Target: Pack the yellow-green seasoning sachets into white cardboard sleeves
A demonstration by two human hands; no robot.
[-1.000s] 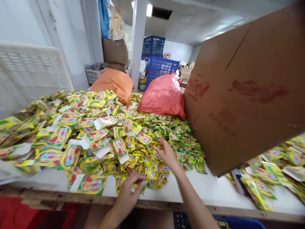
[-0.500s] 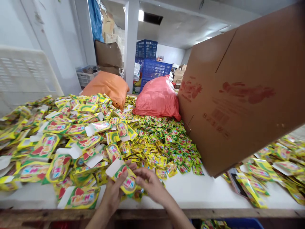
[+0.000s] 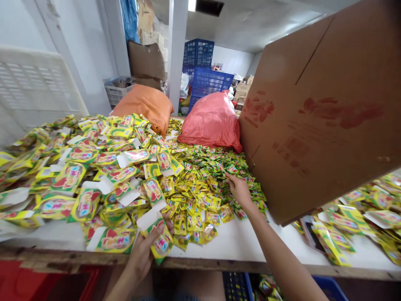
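1. The white desk (image 3: 232, 246) is spread across the lower frame and is largely covered.
2. A brown carton (image 3: 319, 117) is tilted over the right of the frame.
3. A heap of boxes (image 3: 103, 156) is banked at left, many white flaps raised.
4. A red sack (image 3: 211, 121) and an orange sack (image 3: 142, 104) are set behind, at upper centre.
5. One printed box (image 3: 162, 244), flap open, is gripped at lower centre by the left hand (image 3: 142, 253), thumb across its face. Thin card is suggested: light, stiffish, slick, easily crushed; it is best held gently, clear of the open end.
6. Yellow sachets (image 3: 194, 200) and green sachets (image 3: 206, 159) are piled at centre. The green ones are reached by the right hand (image 3: 239, 190), fingers bent; whether any is pinched cannot be told. Softness and slipperiness are expected, so an edge is best pinched.
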